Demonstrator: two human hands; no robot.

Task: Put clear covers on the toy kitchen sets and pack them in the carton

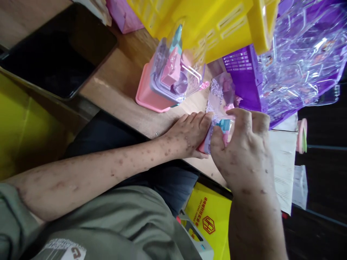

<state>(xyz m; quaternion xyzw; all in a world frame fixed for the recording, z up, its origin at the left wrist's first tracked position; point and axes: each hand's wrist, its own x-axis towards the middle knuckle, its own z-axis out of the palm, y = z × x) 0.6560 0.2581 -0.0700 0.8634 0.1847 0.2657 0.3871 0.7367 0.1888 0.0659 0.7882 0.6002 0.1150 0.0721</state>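
My left hand is closed around the base side of a small toy box with a pink bottom and a lilac rim. My right hand is closed over the box's clear cover, thumb on the near side. Turquoise and pink pieces show through the cover; the rest is hidden by my fingers. Just beyond my left hand stands a similar box, pink with a lilac top, its clear dome holding a pink and turquoise castle-like piece.
A yellow basket overhangs the wooden table. Beside it, a purple basket holds several clear covers. Small lilac and pink pieces lie behind my hands. A black tablet-like panel rests at left; a white carton stands at right.
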